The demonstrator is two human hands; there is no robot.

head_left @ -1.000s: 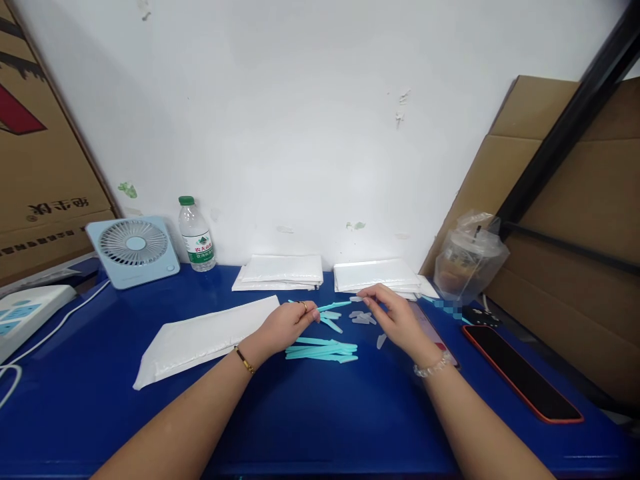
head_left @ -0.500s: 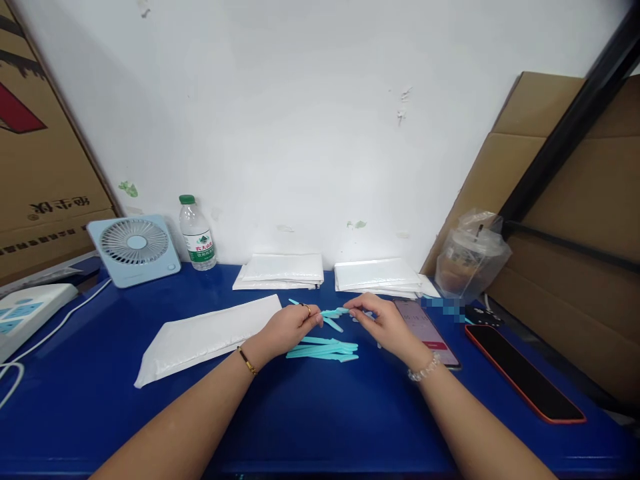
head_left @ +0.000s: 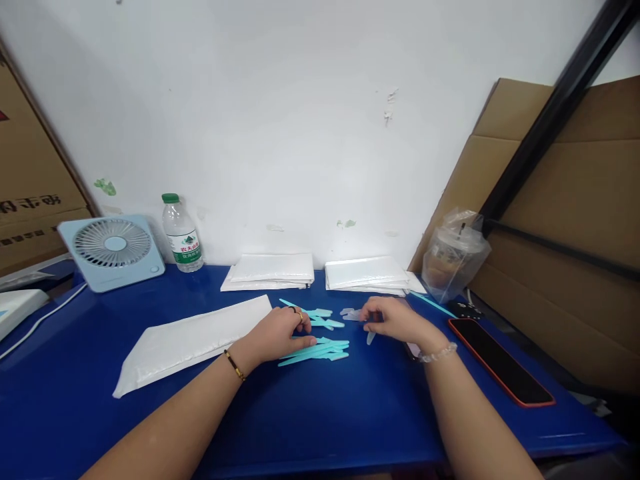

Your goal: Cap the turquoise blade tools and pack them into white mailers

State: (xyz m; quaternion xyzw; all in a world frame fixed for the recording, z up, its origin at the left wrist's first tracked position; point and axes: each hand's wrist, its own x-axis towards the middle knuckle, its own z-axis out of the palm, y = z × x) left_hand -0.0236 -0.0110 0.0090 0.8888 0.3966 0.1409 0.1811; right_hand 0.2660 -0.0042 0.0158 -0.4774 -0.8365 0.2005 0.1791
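Several turquoise eyebrow razors [head_left: 325,348] lie in a loose bundle on the blue table, with more razors [head_left: 327,323] crossed just behind them. My left hand [head_left: 283,335] rests at their left end, thumb over the front bundle and fingers curled by the rear razors, a gap between them. To the right, my right hand [head_left: 395,322] is low over the table, thumb apart from the bent fingers. Its fingertips meet small translucent caps [head_left: 351,314], and another clear cap [head_left: 371,338] shows under the thumb. Part of a phone is hidden beneath this hand.
A white padded mailer [head_left: 195,340] lies left of the razors. Stacks of mailers [head_left: 273,268] [head_left: 367,273] sit against the wall. A fan [head_left: 114,250], a water bottle [head_left: 183,233], a bagged drink cup [head_left: 453,257] and a red-edged phone [head_left: 500,360] stand or lie around.
My hands have moved apart from where they met at a razor. The razor now lies with the rear ones, and my right hand is down at the clear caps. The view shifted slightly right.
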